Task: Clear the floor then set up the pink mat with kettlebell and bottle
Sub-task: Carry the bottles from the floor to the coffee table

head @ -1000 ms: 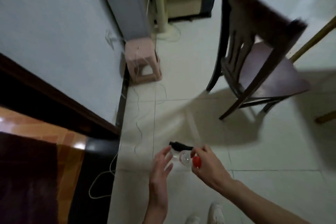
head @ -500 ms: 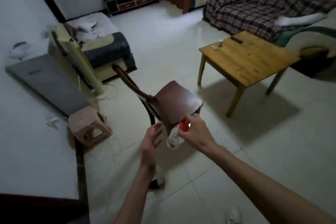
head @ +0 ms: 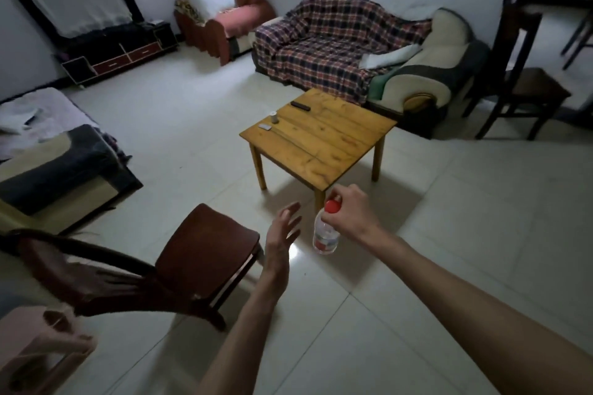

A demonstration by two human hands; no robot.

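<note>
At the far left a pink stool [head: 41, 353] stood in the near corner, and just right of it a dark chair [head: 205, 253] sat on the tiled floor [head: 449, 234], its seat turned toward the middle of the room. Neither was being touched.

The left hand [head: 282, 237] hung in the air just right of the chair seat, palm turned inward, fingers [head: 290, 215] spread and empty, near the bottle but not on it.

The bottle [head: 325, 236], clear with a red cap [head: 332, 207], dangled upright above the floor, close to the front leg of the wooden table [head: 317, 138]. The right hand [head: 349, 215] had it by the neck, fingertips pinched together just under the cap, so all the weight hung from that small grip.

No pink mat and no kettlebell could be seen anywhere in view, so the step in hand was likely carrying the bottle off to clear the floor. To do that well, the pinch wanted to stay firm below the cap's rim and not on the cap itself, which might turn. The free left hand could cup the bottle's base for steadiness. The carry needed to pass wide of the table leg and the chair seat, and the bottle should be set down upright somewhere out of the open floor.
</note>
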